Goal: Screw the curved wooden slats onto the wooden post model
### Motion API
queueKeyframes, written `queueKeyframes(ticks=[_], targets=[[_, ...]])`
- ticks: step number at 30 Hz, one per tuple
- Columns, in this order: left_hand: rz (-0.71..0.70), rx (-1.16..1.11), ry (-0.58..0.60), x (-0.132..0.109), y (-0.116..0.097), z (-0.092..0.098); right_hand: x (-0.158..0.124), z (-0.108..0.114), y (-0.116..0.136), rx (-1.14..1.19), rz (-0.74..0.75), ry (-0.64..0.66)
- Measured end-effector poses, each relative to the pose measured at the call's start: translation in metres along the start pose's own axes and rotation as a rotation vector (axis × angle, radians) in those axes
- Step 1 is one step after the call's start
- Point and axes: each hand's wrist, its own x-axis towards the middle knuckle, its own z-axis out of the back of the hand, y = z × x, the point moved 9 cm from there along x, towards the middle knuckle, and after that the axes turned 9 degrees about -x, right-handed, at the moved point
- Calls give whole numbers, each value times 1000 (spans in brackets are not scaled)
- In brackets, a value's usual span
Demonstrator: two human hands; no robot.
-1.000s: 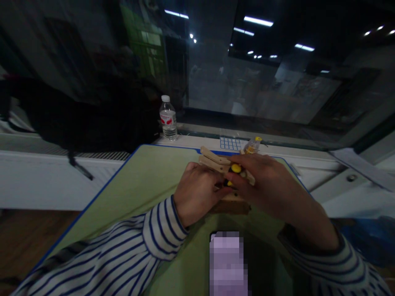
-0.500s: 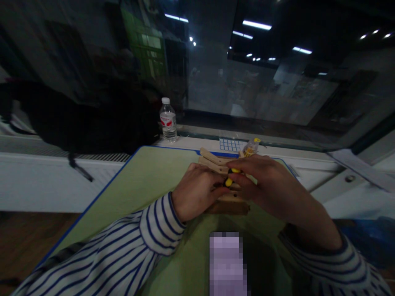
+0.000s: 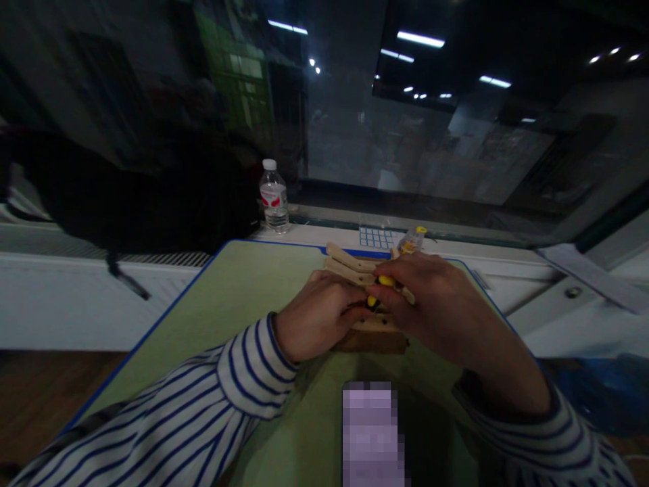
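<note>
Between the thumb and fingers of my right hand [image 3: 430, 294] is a small yellow-and-black tool [image 3: 386, 280], mostly covered by the fingers, so its kind does not show. My left hand [image 3: 319, 314] rests over a light wooden assembly [image 3: 378, 322], its thumb and index finger pinched close to the tool's lower end. What those fingertips grip is hidden. Curved wooden slats [image 3: 347, 260] with dark holes stick out behind the hands. A darker brown wooden block [image 3: 372, 341] forms the assembly's near side on the table.
The green table [image 3: 203, 325] has a blue edge. Nearest me lies a phone [image 3: 370, 433] with a blurred screen. On the windowsill are a water bottle [image 3: 274, 199], a blue-grid sheet [image 3: 376, 237] and a clear yellow-capped container [image 3: 413, 239]. A black bag [image 3: 152, 196] sits left.
Both hands stay at the wooden assembly. The tool in my right hand has turned slightly, and the right fingers have shifted a little. The whole view has moved slightly.
</note>
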Motion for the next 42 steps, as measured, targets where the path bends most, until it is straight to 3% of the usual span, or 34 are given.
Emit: queueKeyframes(ticks=[11,20,24,32,42], targets=[[140,71,-121,-3,5,5,2,-3,0,15,-20,27],[105,130,-133,-2,4,5,-4,12,4,194,77,-15],[76,102,-130,-2,3,5,-3,10,6,277,113,38],[72,67,-52,-1,2,1,-2,10,-1,123,47,-7],[0,39,-43,-4,-3,1,-2,7,0,24,-2,-16]])
